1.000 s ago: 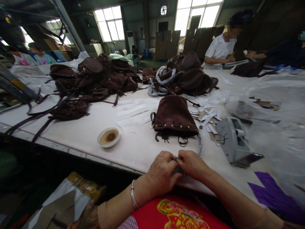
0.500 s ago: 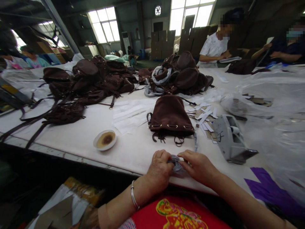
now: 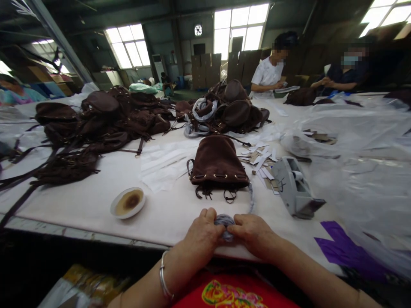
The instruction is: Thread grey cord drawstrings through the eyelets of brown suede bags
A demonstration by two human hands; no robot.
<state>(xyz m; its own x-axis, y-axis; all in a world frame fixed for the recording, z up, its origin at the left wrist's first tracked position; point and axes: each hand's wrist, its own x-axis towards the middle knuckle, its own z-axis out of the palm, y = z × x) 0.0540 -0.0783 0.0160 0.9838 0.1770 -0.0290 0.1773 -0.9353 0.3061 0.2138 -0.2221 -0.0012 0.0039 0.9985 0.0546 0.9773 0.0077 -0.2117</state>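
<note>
Both hands sit at the near edge of the bench (image 3: 96, 201), L hand (image 3: 204, 233) and R hand (image 3: 253, 235) pinched shut from either side on a small grey-blue wad of cord (image 3: 224, 221), fingertips nearly meeting over it; wad lies between the two grips, neither nearer. A tail of the same cord (image 3: 251, 197) runs up and away from the wad toward the far side, its long axis near-to-far, ending by the brown drawstring pouch (image 3: 218, 162) just beyond the hands. Right of pouch: grey tape dispenser (image 3: 293, 188), w/ paper strips (image 3: 261, 158) scattered behind it. Left: shallow white dish (image 3: 127, 202) w/ brown residue. Far side: heaps of brown bags (image 3: 105, 119), clear plastic sheeting (image 3: 353, 141), co-workers at the bench's far end; big workshop w/ tall windows
</note>
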